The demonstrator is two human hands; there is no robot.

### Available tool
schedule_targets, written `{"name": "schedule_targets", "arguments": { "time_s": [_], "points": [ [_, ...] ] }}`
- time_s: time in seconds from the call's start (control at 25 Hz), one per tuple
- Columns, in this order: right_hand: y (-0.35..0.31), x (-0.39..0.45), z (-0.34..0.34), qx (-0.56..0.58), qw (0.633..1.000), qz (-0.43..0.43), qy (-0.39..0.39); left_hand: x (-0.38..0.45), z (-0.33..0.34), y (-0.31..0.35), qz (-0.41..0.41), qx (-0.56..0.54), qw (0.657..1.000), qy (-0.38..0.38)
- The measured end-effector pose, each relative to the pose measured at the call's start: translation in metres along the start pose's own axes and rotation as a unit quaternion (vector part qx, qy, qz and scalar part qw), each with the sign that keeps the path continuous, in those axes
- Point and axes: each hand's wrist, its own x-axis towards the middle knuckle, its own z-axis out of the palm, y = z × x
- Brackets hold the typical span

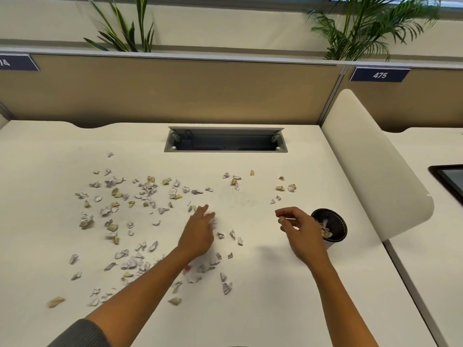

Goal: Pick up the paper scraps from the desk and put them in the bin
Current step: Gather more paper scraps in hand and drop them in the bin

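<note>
Scraps [140, 196] are scattered across the tabletop [250, 309], mostly left of centre; the left hand [199, 232] is laid among them, white paper seen under its fingers; the right hand [299, 230] is held loosely curled, empty, beside the bin [330, 227], where some scraps lie.

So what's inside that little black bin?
The black bin holds a few white and tan paper scraps. The right hand covers its left edge, so anything there or deeper down is hidden.
</note>
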Motion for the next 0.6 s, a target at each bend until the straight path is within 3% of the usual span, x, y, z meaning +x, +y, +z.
{"name": "schedule_targets", "arguments": {
  "time_s": [0.6],
  "points": [
    [0.011, -0.030, 0.093, -0.122, 0.985, 0.029, -0.118, -0.029, -0.035, -0.053, 0.037, 0.060, 0.982, -0.175]
  ]
}}
